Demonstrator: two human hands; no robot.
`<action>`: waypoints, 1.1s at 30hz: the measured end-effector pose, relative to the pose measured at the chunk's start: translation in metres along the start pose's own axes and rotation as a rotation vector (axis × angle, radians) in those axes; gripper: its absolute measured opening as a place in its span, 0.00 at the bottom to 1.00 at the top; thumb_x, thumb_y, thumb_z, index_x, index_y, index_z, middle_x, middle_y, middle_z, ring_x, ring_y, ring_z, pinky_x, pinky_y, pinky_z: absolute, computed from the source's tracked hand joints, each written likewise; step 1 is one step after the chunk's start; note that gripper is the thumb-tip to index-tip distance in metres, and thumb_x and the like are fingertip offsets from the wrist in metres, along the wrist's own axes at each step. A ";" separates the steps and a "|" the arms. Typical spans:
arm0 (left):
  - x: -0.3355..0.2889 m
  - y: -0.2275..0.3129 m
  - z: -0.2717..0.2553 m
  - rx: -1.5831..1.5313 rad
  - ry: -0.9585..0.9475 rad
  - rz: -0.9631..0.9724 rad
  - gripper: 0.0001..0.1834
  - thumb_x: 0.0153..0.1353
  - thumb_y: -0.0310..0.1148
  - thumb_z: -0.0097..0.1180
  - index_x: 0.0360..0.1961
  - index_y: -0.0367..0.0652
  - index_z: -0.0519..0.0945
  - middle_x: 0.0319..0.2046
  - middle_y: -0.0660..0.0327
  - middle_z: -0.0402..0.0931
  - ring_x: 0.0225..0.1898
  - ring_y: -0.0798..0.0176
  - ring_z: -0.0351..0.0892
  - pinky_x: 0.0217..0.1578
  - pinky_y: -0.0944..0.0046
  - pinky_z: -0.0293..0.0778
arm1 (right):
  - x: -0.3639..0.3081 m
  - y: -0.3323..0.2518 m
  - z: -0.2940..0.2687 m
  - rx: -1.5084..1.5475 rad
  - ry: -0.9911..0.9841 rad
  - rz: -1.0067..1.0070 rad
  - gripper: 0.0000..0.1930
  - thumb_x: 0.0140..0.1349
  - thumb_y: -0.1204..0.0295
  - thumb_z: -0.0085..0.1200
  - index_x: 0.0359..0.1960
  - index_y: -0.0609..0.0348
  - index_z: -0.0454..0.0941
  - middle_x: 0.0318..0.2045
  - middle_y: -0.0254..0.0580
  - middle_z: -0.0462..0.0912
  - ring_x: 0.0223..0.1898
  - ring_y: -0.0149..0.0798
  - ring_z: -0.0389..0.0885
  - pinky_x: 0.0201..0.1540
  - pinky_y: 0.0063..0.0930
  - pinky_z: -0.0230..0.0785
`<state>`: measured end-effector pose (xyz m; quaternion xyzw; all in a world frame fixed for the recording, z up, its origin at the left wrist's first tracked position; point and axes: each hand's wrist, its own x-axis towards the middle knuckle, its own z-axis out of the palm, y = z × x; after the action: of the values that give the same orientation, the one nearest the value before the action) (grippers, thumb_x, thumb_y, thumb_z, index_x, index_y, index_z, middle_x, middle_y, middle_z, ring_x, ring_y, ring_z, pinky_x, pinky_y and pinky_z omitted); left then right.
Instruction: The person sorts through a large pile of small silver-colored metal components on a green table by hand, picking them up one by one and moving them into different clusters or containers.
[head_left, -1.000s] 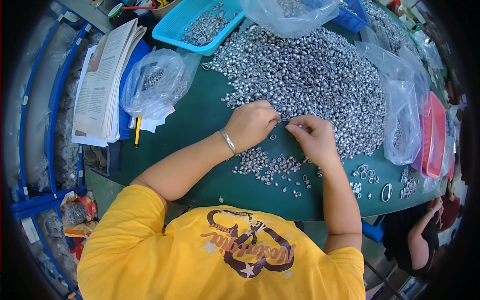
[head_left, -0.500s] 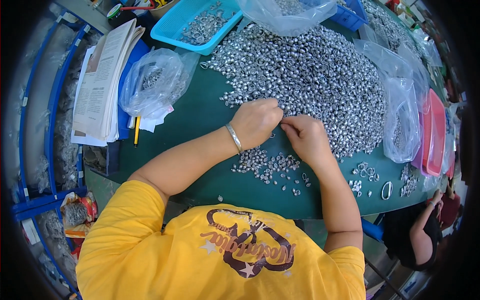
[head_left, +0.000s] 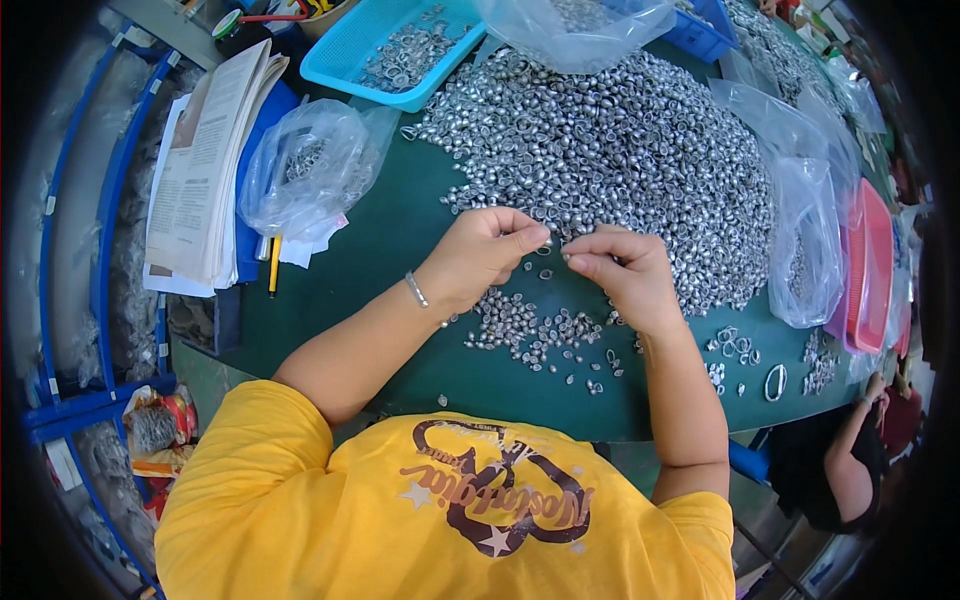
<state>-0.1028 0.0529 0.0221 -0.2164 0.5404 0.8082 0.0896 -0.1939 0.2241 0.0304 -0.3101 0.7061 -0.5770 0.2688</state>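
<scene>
A broad heap of small silver metal pieces (head_left: 640, 150), many of them rounded and hollow, covers the far middle of the green table. At its near edge my left hand (head_left: 478, 258) is closed, thumb pressed against the fingers; whatever it pinches is hidden. My right hand (head_left: 632, 280) is closed in a pinch just to the right, with a tiny glint at its fingertips too small to name. The two hands are apart. A few loose pieces (head_left: 545, 274) lie between them, and a smaller group of silver pieces (head_left: 505, 322) lies nearer me.
A blue basket (head_left: 415, 100) holding silver pieces stands at the far left, beside a clear bag (head_left: 300, 180) and stacked papers (head_left: 205, 180). Clear bags (head_left: 805, 240) and a pink basket (head_left: 872, 265) are on the right. Several rings (head_left: 735, 345) lie near right. Another person (head_left: 848, 465) is beyond.
My hands were together at the heap's edge and have now parted. The left has moved left and down toward me; the right has shifted slightly right and nearer me.
</scene>
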 end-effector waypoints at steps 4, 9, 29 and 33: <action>-0.009 -0.005 -0.003 -0.326 -0.163 -0.070 0.06 0.60 0.32 0.50 0.31 0.41 0.72 0.16 0.72 0.61 0.15 0.79 0.55 0.15 0.79 0.52 | -0.008 -0.012 -0.004 0.257 -0.112 -0.020 0.04 0.48 0.81 0.58 0.27 0.65 0.81 0.20 0.30 0.74 0.22 0.22 0.67 0.24 0.15 0.58; -0.014 -0.007 -0.012 -0.571 -0.271 -0.072 0.04 0.59 0.29 0.48 0.31 0.40 0.72 0.21 0.68 0.64 0.20 0.78 0.59 0.16 0.79 0.55 | -0.023 0.003 -0.016 1.225 -0.219 0.050 0.05 0.58 0.75 0.46 0.33 0.63 0.71 0.16 0.33 0.63 0.14 0.23 0.53 0.14 0.16 0.44; -0.004 -0.019 -0.011 0.965 0.088 0.619 0.03 0.47 0.26 0.60 0.23 0.40 0.79 0.22 0.63 0.72 0.21 0.68 0.71 0.22 0.68 0.67 | -0.020 0.006 -0.016 0.099 0.178 0.246 0.04 0.52 0.76 0.55 0.29 0.63 0.78 0.17 0.30 0.75 0.18 0.27 0.72 0.20 0.20 0.63; -0.017 -0.001 -0.004 0.320 0.050 0.055 0.02 0.52 0.25 0.57 0.28 0.39 0.77 0.25 0.65 0.73 0.21 0.75 0.68 0.20 0.76 0.65 | -0.030 0.017 -0.034 0.564 0.129 0.314 0.03 0.52 0.78 0.55 0.28 0.64 0.80 0.20 0.27 0.76 0.18 0.17 0.64 0.20 0.11 0.55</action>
<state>-0.0866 0.0511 0.0272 -0.2047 0.6699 0.7083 0.0874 -0.2017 0.2707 0.0213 -0.0733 0.5731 -0.7199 0.3845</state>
